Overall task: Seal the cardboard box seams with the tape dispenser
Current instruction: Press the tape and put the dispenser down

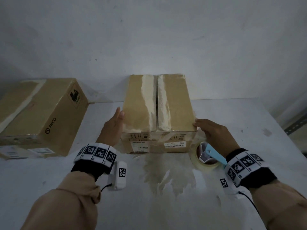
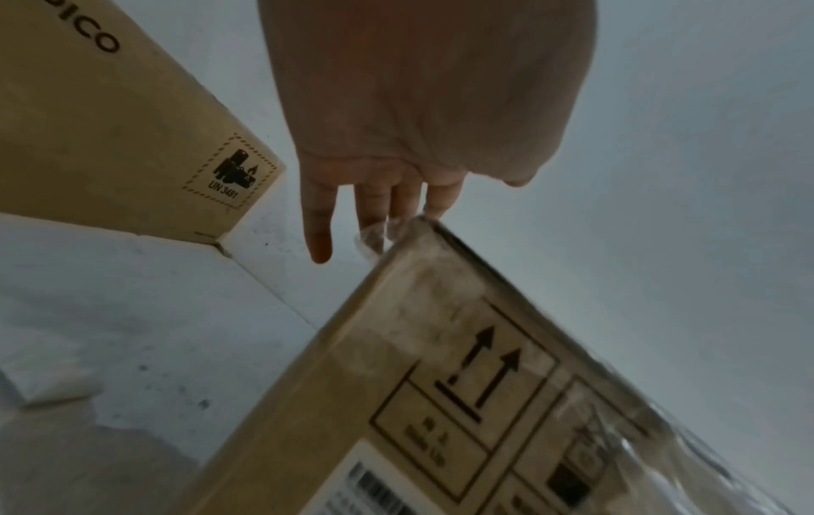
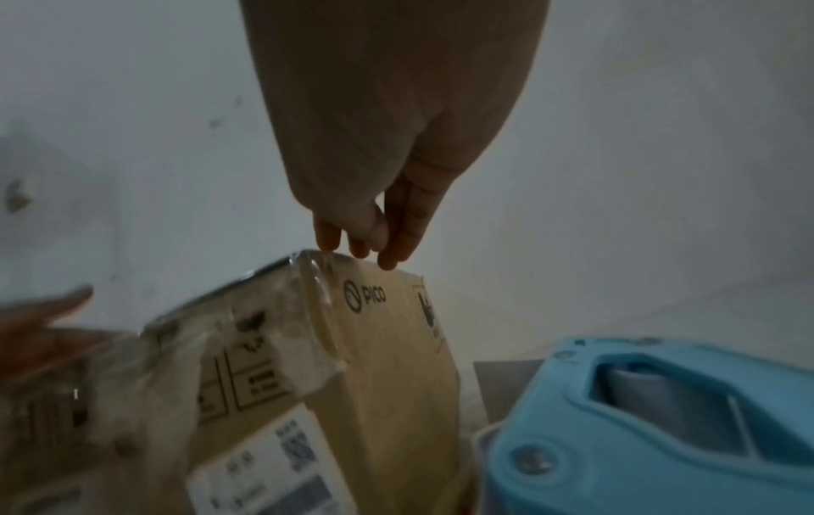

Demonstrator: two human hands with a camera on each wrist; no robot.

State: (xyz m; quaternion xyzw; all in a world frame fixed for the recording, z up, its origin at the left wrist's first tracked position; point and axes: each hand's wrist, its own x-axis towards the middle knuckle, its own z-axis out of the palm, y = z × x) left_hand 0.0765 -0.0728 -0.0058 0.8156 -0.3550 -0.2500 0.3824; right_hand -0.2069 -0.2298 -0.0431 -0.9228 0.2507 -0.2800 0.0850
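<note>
A brown cardboard box (image 1: 172, 105) stands in the middle of the white table, its top seam dark between strips of old clear tape. My left hand (image 1: 114, 123) lies flat against the box's left side with straight fingers (image 2: 319, 237). My right hand (image 1: 209, 128) touches the box's near right top corner with its fingertips (image 3: 387, 258). The blue tape dispenser (image 1: 211, 155) with a clear tape roll lies on the table just right of the box, under my right wrist; nobody holds it. The blue tape dispenser (image 3: 660, 435) fills the lower right of the right wrist view.
A second cardboard box (image 1: 41, 117) marked PICO lies on the left of the table (image 1: 149, 205). A grey wall rises right behind both boxes. A patch of tape residue (image 1: 169, 173) covers the table in front of the middle box. A metal rack edge (image 1: 297, 125) shows at far right.
</note>
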